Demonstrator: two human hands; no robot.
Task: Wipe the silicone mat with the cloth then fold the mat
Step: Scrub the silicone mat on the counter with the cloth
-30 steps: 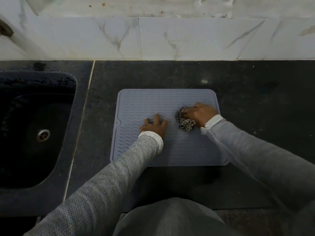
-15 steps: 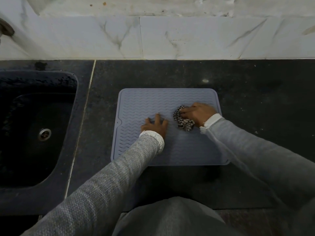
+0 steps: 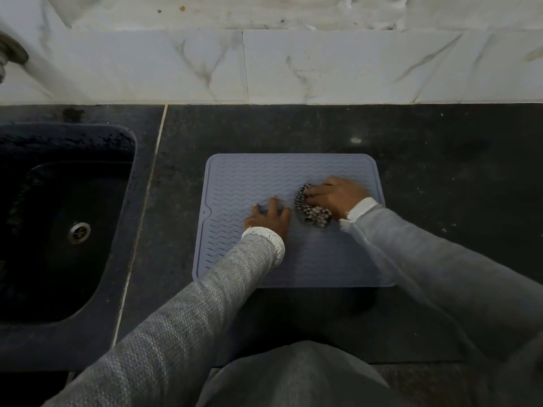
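Dark speckled stone counter [image 3: 411, 177], with a pale seam line running front to back at the left. Behind it, a white marble-veined tiled wall [image 3: 293, 66], stained along the top. To the left, a black sink [image 3: 38, 289] sunk into the counter, one round metal drain [image 3: 79, 232] in its floor. At the far left edge, part of a metal tap [image 3: 10, 54].

One grey mat [image 3: 249, 177], flat and unfolded on the counter right of the sink, ribbed with zigzag lines. One bunched black-and-white checked cloth [image 3: 313, 211], resting on the right half of the mat. Two hands, two grey knit sleeves [image 3: 191, 306].

Left hand [image 3: 269, 218] flat on the middle of the mat, fingers straight and spread, pressing down. Right hand [image 3: 338, 195] over the cloth, fingers curled round it, gripping it against the mat.

Compared with a second ago: cloth and right hand a little farther toward the wall; left hand in much the same spot; mat in the same place.
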